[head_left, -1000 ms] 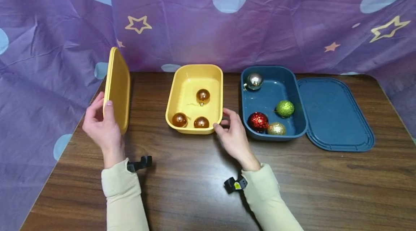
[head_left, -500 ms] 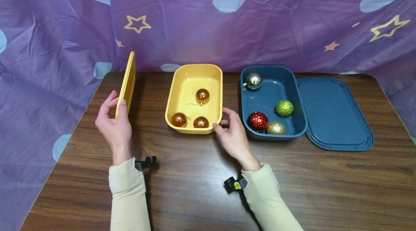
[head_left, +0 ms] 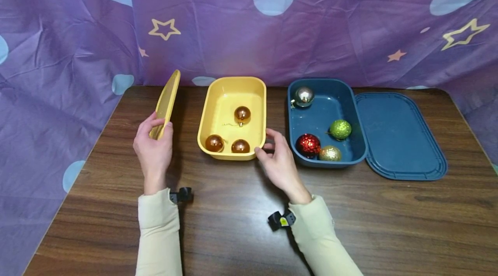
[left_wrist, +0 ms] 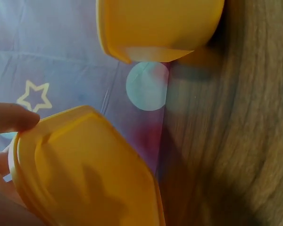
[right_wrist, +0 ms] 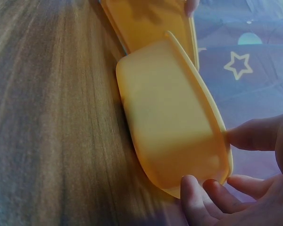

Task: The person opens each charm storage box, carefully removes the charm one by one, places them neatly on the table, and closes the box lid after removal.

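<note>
My left hand [head_left: 153, 150] holds a yellow lid [head_left: 168, 101] by its near end, thumb on one side and fingers on the other. The lid is tilted on edge, left of the yellow container [head_left: 221, 103] and apart from it. Inside that container lie three shiny amber Christmas baubles, one bauble [head_left: 243, 114] in the middle and two near the front wall. At its front right corner my right hand [head_left: 281, 166] grips the container, with the thumb [right_wrist: 250, 135] on the rim and the fingertips [right_wrist: 191, 188] against the side wall.
A blue container [head_left: 319, 118] to the right holds a silver bauble [head_left: 304, 96], a green bauble [head_left: 340, 129], a red bauble [head_left: 309, 145] and a gold bauble [head_left: 330, 153]. Beside it, a blue lid [head_left: 400, 135] lies on the wooden table [head_left: 233, 233]. A purple cloth [head_left: 221, 21] hangs behind.
My left hand has moved right with the yellow lid, bringing it nearer the yellow container. The lid has turned from leaning left to leaning right. My right hand stays at the container's corner.
</note>
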`<state>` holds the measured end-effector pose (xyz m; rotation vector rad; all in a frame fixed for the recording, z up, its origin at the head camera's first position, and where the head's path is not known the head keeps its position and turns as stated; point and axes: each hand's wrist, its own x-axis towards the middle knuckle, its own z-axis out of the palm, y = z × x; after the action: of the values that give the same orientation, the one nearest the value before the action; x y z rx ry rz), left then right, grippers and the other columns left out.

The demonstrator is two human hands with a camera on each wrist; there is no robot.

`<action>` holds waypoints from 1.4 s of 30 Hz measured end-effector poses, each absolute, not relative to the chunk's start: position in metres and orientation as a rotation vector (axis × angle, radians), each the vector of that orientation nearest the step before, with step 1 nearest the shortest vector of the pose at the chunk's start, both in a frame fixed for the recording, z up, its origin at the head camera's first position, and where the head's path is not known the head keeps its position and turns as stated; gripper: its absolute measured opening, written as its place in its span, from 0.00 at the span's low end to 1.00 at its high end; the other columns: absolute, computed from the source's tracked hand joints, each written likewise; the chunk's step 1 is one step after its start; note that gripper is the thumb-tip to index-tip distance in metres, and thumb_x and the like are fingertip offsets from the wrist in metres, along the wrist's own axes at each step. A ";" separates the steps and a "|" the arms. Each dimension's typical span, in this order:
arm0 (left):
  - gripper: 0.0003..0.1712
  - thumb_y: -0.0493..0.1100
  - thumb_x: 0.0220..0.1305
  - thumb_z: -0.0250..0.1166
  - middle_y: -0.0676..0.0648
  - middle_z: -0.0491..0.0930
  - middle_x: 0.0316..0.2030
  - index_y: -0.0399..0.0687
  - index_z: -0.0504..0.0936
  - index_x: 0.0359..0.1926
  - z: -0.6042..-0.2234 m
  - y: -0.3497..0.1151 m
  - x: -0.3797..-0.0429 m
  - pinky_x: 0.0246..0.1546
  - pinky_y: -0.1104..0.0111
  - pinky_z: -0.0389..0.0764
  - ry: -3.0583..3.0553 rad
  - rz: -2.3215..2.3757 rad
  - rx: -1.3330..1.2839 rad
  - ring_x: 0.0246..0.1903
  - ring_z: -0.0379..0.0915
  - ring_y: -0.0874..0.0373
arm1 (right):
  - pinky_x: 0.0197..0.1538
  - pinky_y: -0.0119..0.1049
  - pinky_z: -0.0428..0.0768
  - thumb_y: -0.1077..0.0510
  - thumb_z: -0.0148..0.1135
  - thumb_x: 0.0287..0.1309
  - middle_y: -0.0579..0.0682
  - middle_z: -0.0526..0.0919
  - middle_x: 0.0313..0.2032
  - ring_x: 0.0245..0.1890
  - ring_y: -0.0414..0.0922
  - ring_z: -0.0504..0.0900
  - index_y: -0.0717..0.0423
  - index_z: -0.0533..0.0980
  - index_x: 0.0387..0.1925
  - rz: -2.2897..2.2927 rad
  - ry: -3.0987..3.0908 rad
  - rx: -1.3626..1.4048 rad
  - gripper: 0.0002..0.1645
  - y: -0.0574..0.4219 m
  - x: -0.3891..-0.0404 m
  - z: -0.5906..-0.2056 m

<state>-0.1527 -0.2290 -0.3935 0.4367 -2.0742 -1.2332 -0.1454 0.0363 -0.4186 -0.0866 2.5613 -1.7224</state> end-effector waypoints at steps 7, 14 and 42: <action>0.10 0.38 0.56 0.66 0.42 0.82 0.52 0.37 0.85 0.38 -0.395 -0.225 -0.152 0.62 0.60 0.71 -2.159 -1.205 0.463 0.58 0.75 0.48 | 0.50 0.43 0.82 0.62 0.61 0.58 0.60 0.69 0.62 0.51 0.53 0.79 0.61 0.62 0.67 -1.726 2.562 -0.096 0.36 0.036 -0.145 -0.419; 0.11 0.39 0.57 0.66 0.41 0.81 0.53 0.36 0.84 0.39 -0.399 -0.223 -0.153 0.62 0.60 0.71 -2.219 -1.241 0.465 0.58 0.74 0.47 | 0.51 0.44 0.81 0.62 0.62 0.58 0.60 0.68 0.63 0.52 0.53 0.79 0.61 0.61 0.67 -1.740 2.553 -0.101 0.36 0.036 -0.145 -0.418; 0.12 0.38 0.56 0.65 0.33 0.73 0.60 0.37 0.81 0.40 -0.412 -0.225 -0.153 0.65 0.47 0.59 -2.644 -1.106 0.299 0.62 0.67 0.41 | 0.50 0.43 0.82 0.62 0.62 0.58 0.61 0.69 0.62 0.52 0.54 0.79 0.63 0.60 0.67 -1.734 2.550 -0.125 0.37 0.038 -0.145 -0.417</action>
<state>-0.1531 -0.2253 -0.4120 0.2993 -2.6435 -1.1065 -0.1454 0.0379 -0.4170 -0.1249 2.5503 -1.7338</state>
